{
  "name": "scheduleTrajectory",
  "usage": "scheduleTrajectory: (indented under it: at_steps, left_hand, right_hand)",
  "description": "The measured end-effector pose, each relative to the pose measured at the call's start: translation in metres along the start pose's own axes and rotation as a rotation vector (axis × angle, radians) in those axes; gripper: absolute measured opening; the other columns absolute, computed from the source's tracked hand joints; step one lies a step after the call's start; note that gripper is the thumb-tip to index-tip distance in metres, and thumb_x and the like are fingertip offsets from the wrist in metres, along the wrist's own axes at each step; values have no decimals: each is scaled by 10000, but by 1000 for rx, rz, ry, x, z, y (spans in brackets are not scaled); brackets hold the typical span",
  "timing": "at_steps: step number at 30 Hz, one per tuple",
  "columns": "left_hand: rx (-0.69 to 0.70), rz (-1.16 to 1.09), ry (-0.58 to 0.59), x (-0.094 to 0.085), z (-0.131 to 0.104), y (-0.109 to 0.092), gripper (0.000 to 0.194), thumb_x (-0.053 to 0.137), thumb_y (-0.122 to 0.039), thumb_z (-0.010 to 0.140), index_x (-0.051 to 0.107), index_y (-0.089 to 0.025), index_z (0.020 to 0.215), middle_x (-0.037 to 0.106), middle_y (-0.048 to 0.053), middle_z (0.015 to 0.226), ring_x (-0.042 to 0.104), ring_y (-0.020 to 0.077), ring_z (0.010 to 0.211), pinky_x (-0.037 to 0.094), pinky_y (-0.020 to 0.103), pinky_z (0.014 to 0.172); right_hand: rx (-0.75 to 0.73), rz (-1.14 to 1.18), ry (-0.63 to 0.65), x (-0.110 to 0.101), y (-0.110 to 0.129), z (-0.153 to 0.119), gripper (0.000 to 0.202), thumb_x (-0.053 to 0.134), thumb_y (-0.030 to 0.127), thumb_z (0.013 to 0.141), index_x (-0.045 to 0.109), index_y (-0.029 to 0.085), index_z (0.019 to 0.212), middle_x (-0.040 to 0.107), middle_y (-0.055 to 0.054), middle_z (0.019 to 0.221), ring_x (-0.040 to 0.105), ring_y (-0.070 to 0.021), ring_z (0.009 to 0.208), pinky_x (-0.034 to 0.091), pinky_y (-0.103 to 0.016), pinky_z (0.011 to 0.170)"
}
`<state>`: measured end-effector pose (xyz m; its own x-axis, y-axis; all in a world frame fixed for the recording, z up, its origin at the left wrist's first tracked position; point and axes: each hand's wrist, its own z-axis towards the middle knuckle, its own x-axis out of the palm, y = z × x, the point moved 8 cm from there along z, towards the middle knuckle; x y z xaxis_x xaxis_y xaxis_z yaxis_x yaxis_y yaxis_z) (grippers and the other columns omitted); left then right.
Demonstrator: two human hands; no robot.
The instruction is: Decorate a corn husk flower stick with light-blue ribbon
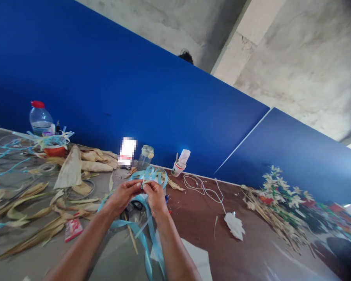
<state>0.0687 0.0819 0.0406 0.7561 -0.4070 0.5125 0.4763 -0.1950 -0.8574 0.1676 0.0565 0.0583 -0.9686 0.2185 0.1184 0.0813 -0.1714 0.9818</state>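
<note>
My left hand (123, 196) and my right hand (155, 196) meet over the middle of the table, fingertips pinched together. Between them is a small pale piece with light blue ribbon (148, 249) beside it; the exact hold is too small to make out. More blue ribbon loops behind my fingers and hangs down between my forearms. Under the hands lie black-handled scissors (137, 204), partly hidden by ribbon. A white sheet (197, 255) lies partly beneath my right forearm.
Dried husks (38, 234) and a red packet (73, 229) lie left. A water bottle (41, 119), clear jar (145, 157) and white cup (178, 168) stand by the blue partition (105, 78). A white cable (203, 189) and white flowers (276, 183) are right.
</note>
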Motion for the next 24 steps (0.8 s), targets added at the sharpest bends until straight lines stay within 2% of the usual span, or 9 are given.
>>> scheduleTrajectory:
  at_steps: [4,8,17,24]
  left_hand:
    - [22,79,23,0,2,1,222,740,-319,672,734,-147,813,699,52,760,618,171,757,465,296,791]
    - [73,146,-26,-4,3,1,175,740,-315,661,713,-150,713,661,25,707,578,154,715,450,264,726]
    - [87,192,-109,-9,2,1,208,752,-331,626,657,-147,643,591,-3,652,518,131,671,400,236,680]
    - [95,259,-163,-6,-2,-9,272,728,-383,609,589,-151,582,519,-26,568,446,115,587,349,233,604]
  right_hand:
    - [23,-18,-19,-4,-2,1,116,593,282,654,641,179,632,588,31,559,512,-119,564,432,-239,604]
    - [18,-84,-58,-9,-2,2,122,619,283,639,621,170,594,546,40,509,475,-108,522,406,-228,559]
    - [-87,-475,-111,-20,8,4,243,615,329,679,588,160,507,549,22,495,490,-118,533,390,-229,550]
    - [-65,-467,-70,-18,9,4,246,602,346,700,599,153,549,534,27,499,468,-109,524,369,-220,525]
